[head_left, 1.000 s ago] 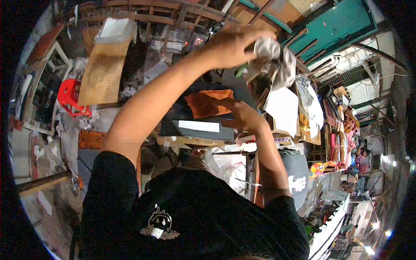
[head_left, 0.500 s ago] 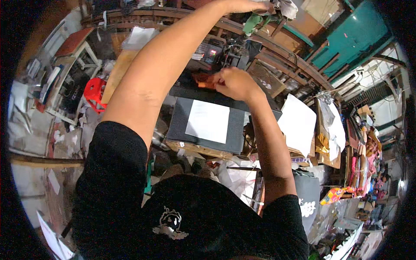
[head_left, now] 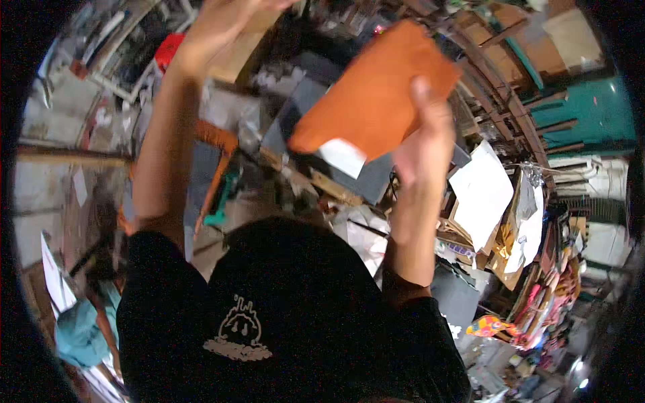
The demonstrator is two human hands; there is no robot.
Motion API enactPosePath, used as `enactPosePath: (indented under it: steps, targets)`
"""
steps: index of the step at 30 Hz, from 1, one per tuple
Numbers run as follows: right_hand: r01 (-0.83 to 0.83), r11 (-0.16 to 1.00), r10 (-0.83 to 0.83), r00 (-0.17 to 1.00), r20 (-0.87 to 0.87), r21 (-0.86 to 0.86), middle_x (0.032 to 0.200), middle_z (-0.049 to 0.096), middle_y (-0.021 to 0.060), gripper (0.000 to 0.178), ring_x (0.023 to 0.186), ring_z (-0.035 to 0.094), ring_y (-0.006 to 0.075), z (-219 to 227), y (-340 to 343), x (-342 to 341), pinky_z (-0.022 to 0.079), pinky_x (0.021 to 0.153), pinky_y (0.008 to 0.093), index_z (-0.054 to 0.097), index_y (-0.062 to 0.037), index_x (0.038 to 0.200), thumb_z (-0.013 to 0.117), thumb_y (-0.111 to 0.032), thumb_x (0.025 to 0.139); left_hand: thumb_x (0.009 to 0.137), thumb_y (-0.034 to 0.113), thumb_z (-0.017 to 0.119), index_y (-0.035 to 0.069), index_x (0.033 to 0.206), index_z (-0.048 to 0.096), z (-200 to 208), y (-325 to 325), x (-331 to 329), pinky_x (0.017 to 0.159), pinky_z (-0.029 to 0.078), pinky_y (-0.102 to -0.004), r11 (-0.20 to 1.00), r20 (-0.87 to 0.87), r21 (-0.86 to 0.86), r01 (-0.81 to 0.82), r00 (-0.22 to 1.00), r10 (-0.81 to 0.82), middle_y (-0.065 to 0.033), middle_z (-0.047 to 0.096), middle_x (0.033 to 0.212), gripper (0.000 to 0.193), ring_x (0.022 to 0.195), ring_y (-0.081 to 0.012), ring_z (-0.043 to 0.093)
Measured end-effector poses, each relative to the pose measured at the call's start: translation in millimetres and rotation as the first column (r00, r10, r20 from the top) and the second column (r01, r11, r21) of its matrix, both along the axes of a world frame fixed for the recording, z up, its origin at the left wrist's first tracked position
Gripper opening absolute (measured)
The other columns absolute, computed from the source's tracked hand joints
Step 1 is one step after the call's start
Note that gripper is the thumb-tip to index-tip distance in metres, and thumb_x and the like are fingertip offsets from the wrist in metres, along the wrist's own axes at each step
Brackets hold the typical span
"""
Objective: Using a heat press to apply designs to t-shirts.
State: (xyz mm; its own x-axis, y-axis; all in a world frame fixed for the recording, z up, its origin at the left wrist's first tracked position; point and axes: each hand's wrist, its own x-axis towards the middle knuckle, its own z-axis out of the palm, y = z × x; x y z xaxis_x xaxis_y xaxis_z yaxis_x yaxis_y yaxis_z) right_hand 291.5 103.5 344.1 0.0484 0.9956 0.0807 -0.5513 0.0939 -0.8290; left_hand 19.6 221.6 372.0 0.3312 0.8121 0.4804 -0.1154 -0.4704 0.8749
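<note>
My right hand [head_left: 430, 127] grips a flat, roughly rectangular orange piece [head_left: 376, 94] by its right side, thumb on top. The piece looks like leather or cloth, slightly blurred, and is raised tilted above a dark grey work surface. Beneath its lower edge, part of a white paper sheet [head_left: 342, 158] shows. My left hand [head_left: 225, 23] is up at the top edge, left of the orange piece and apart from it. Its fingers are smeared and partly cut off by the picture's edge.
White sheets [head_left: 482, 191] lie right of the work surface. An orange-framed chair [head_left: 218, 138] stands beneath my left arm, and a red stool [head_left: 168, 51] beyond it. A person in a teal top [head_left: 84, 332] is at lower left. Stacked materials [head_left: 547, 289] fill the right side.
My right hand has lifted the orange piece off the dark surface and brought it nearer. My left hand has come down and left from the top. The whole view has turned.
</note>
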Motion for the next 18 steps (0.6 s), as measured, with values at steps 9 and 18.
enactPosePath:
  steps: [9,18]
  targets:
    - [0.077,0.988,-0.151,0.349,0.925,0.132,0.088,0.066,0.0171,0.024,0.076,0.064,0.0313,-195.8,-38.7,2.0,0.048,0.068,0.0405,0.061,0.0027,0.111,0.051,-0.013,0.097,0.097,0.035,0.060,-0.003,0.114,0.061,-418.0,-350.4,-116.6,0.088,0.048,-0.0349,0.445,-0.752,-0.417,-0.792,0.576,0.320,-0.0137,0.065,0.103,0.041,0.106,-0.0227,0.060]
    - [-0.307,0.951,-0.165,-0.379,0.910,0.044,0.160,0.014,0.0198,0.064,0.146,0.009,0.0465,-344.6,14.7,15.0,0.010,0.116,0.0594,0.029,-0.0123,0.152,0.050,-0.033,0.096,0.094,0.037,0.062,0.004,0.106,0.066,-520.1,-595.7,-120.1,0.065,0.051,-0.0323,-0.475,-0.690,-0.693,-0.542,0.690,0.219,-0.0105,0.067,0.092,0.035,0.077,-0.0182,0.064]
